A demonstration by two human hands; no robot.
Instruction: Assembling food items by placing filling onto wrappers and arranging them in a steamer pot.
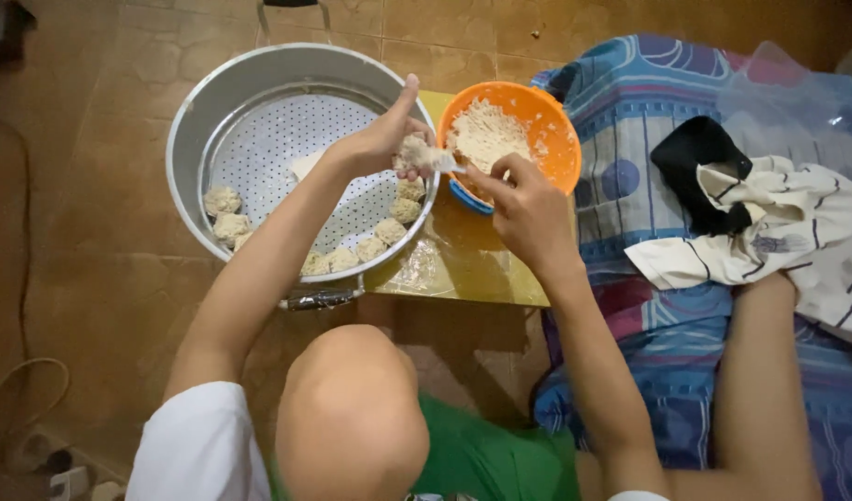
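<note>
My left hand [381, 137] holds a pale dumpling [415, 153] over the rim of a large round metal steamer pan [189, 130]. My right hand [528, 209] grips a small white spoon [447, 164] and presses its tip into the dumpling. Several finished dumplings [224, 215] lie along the perforated tray's near edge. An orange bowl [554, 125] of pale minced filling sits just right of the steamer, behind my right hand.
A low yellow table [472, 269] covered with plastic film carries the bowl. A blue patterned mattress [667, 353] with black and white cloths [778, 223] lies at the right. My knee [352, 408] is at the bottom centre. A cable runs along the tiled floor at left.
</note>
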